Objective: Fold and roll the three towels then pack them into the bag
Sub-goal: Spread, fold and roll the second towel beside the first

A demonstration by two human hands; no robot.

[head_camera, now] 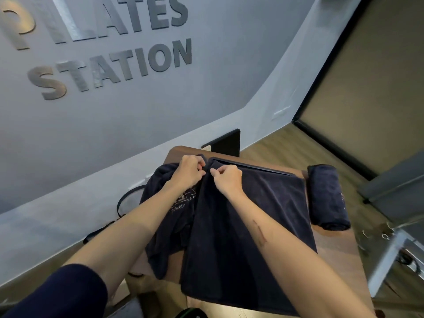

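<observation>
Together both hands — left hand (188, 171), right hand (227, 177) — pinch the flat towel's (252, 226) far edge.

Soft, even indoor light fills the head view, moderately bright, and the grey wall (114, 115) shows a warm glare on the raised lettering (20, 24) at upper left. The dark towels (241, 214) swallow detail, their folds barely readable, and shadows beneath them are faint. Wide-angle distortion bends the wall and floor lines strongly toward the edges, and the whole frame is slightly soft.
</observation>
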